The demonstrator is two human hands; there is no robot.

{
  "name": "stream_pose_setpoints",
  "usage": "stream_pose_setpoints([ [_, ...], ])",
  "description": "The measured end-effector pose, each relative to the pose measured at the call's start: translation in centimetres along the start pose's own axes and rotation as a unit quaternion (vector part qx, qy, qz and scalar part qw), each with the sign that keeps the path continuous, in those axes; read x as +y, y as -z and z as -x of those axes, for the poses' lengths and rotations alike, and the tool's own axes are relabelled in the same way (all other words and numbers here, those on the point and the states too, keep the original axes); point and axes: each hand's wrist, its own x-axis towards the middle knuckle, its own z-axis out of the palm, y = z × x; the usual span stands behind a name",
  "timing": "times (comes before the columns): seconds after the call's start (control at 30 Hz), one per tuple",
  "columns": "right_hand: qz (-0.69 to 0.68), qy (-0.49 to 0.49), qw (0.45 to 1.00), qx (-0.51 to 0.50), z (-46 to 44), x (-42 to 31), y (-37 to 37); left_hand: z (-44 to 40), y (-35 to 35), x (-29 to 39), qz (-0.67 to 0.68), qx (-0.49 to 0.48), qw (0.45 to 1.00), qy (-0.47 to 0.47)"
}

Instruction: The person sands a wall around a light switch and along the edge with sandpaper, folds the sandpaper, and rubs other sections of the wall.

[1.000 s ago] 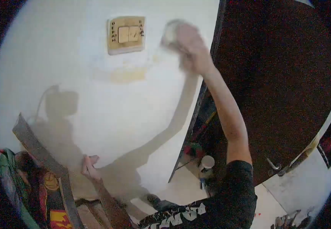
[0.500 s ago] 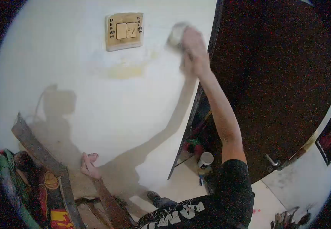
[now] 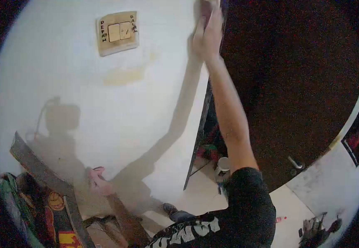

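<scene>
High up at the right edge of the white wall (image 3: 146,115), my right hand (image 3: 209,37) is raised against the surface, with its fingertips at the top of the view. The fingers look closed around something I cannot make out; in the earlier frame a pale, rounded, blurred thing showed there. To its left is a beige light switch plate (image 3: 119,32) with handwritten letters. A yellowish patch (image 3: 123,77) lies below the plate. Low at the left, my left hand (image 3: 101,184) is held near the wall with bent, parted fingers and nothing visible in it.
A dark brown door (image 3: 295,91) with a metal handle (image 3: 296,163) fills the right side. A white tub (image 3: 222,166) stands low beside the wall's edge. A grey curved board (image 3: 39,159) and green cloth (image 3: 12,190) are at lower left. Shoes (image 3: 316,227) lie at lower right.
My right hand has moved upward along the wall's right edge, and the pale thing in it has gone from sight. The view has shifted slightly. My left hand stays low.
</scene>
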Motion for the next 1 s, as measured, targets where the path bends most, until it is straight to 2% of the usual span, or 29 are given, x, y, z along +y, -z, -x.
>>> stream_pose_setpoints([
  [0.03, -0.008, -0.007, 1.000, -0.009, 3.3, -1.0, 0.7, 1.1, -0.7, 1.3, -0.040, 0.035, 0.999, -0.007],
  [0.07, 0.009, 0.014, 1.000, -0.018, 6.6, -1.3, 1.4, 1.7, -0.6, 2.1, -0.033, -0.009, 0.996, -0.087],
  [0.1, -0.039, -0.016, 0.998, -0.039, 8.5, -2.3, 2.1, 2.0, -0.7, 2.3, -0.025, -0.048, 0.985, -0.163],
  [0.2, -0.015, -0.018, 0.999, -0.037, 2.3, -1.1, 1.3, 2.4, -1.7, 3.1, -0.005, -0.161, 0.907, -0.388],
  [0.27, -0.005, -0.015, 0.999, -0.037, -3.6, 0.1, -0.1, 1.8, -3.4, 2.1, 0.045, -0.219, 0.876, -0.426],
  [0.37, 0.002, -0.012, 1.000, -0.007, 1.3, -1.7, 1.8, 2.0, -1.9, -0.4, 0.078, -0.260, 0.887, -0.374],
  [0.4, -0.021, -0.016, 1.000, -0.011, 5.2, -2.0, 2.7, 2.7, -2.0, 0.6, 0.048, -0.243, 0.885, -0.393],
  [0.47, 0.001, -0.024, 0.999, -0.023, 6.6, -3.4, 3.3, 3.4, -2.0, 2.2, 0.016, -0.211, 0.893, -0.398],
  [0.53, 0.001, -0.043, 0.999, -0.025, 3.0, -4.6, 2.8, 3.6, -1.7, 3.9, 0.005, -0.179, 0.908, -0.380],
  [0.57, -0.057, -0.064, 0.996, -0.016, -0.5, -3.7, 2.1, 3.6, -1.8, 4.7, 0.025, -0.184, 0.909, -0.373],
  [0.63, 0.005, -0.061, 0.998, -0.020, -3.2, -4.0, 1.5, 2.9, -1.7, 5.0, 0.071, -0.189, 0.910, -0.361],
  [0.7, -0.033, -0.026, 0.999, -0.015, 2.4, -5.6, 2.1, 1.9, -0.5, 4.9, 0.042, -0.196, 0.898, -0.391],
  [0.73, -0.048, -0.021, 0.999, -0.013, 4.5, -3.2, 5.1, 5.0, -1.6, 6.3, 0.019, -0.209, 0.889, -0.407],
  [0.83, -0.033, -0.059, 0.997, -0.031, 5.5, -3.5, 5.2, 5.5, -2.0, 7.4, -0.032, -0.266, 0.893, -0.361],
  [0.87, -0.001, -0.043, 0.998, -0.036, 3.3, -2.3, 4.5, 5.9, -1.9, 7.4, -0.033, -0.248, 0.909, -0.333],
  [0.93, -0.051, -0.066, 0.996, -0.036, -3.8, 0.2, 3.9, 7.4, -2.4, 7.5, -0.024, -0.197, 0.939, -0.280],
  [0.97, -0.081, -0.077, 0.993, -0.037, -5.7, 0.6, 4.0, 8.1, -2.5, 7.4, -0.027, -0.199, 0.927, -0.317],
  [1.0, -0.058, -0.022, 0.998, -0.008, -5.7, 0.7, 4.0, 8.5, -2.5, 6.9, -0.033, -0.204, 0.913, -0.353],
])
